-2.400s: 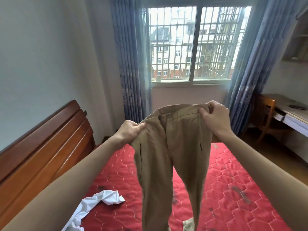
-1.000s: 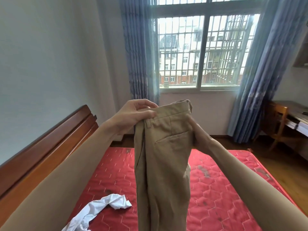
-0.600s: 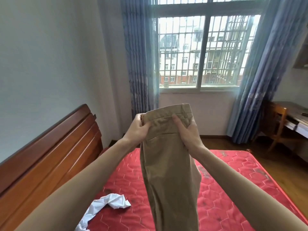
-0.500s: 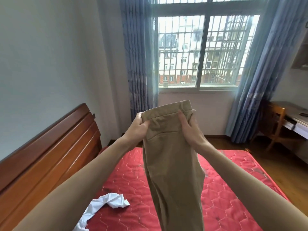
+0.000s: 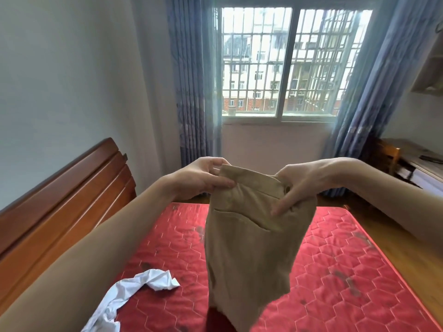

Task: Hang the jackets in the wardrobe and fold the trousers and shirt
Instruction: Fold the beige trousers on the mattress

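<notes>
Tan trousers (image 5: 249, 243) hang in the air over the bed, folded lengthwise with a back pocket facing me. My left hand (image 5: 201, 178) pinches the left end of the waistband. My right hand (image 5: 297, 185) grips the right end, fingers curled over the fabric near a button. The trouser legs drop down out of the frame's bottom. A crumpled white shirt (image 5: 127, 293) lies on the mattress at lower left.
A red quilted mattress (image 5: 335, 271) fills the foreground. A wooden headboard (image 5: 60, 195) runs along the left wall. Ahead is a barred window (image 5: 287, 65) with blue curtains (image 5: 191, 80). A wooden chair (image 5: 388, 154) and desk (image 5: 422, 164) stand at right.
The trousers went from spread open at the waist to folded leg on leg. Both hands have since lowered and moved apart, pulling the waistband wider, and my view has tilted down.
</notes>
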`<act>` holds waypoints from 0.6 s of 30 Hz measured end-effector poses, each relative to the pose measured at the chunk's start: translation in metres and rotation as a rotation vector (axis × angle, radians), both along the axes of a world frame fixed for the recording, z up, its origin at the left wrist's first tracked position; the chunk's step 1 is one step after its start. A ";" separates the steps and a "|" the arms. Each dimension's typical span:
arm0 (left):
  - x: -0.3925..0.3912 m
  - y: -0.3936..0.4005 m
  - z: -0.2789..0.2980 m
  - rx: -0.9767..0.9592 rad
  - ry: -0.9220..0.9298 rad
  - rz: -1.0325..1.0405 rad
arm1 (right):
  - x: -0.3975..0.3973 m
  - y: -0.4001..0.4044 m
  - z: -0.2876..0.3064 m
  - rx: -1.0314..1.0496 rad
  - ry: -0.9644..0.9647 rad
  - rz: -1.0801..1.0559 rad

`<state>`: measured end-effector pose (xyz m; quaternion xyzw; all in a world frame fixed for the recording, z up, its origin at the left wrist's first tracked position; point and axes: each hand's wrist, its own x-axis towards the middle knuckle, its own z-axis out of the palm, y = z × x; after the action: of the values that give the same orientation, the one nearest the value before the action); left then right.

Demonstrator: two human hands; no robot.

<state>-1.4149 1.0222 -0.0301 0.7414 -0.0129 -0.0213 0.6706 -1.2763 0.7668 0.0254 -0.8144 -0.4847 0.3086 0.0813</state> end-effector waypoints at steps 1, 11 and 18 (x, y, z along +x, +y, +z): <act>0.004 0.003 -0.004 -0.015 0.040 -0.024 | 0.000 0.004 -0.007 -0.047 0.035 0.016; 0.073 0.070 -0.021 0.654 0.345 0.057 | 0.065 0.100 -0.073 0.006 -0.292 -0.099; 0.150 0.118 0.001 1.033 0.021 0.502 | 0.139 0.179 -0.070 0.372 -0.561 -0.303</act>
<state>-1.2648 1.1404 -0.0293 0.9529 0.1825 0.1278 0.2057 -1.1376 0.9461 -0.0442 -0.9011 -0.4099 -0.0357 0.1368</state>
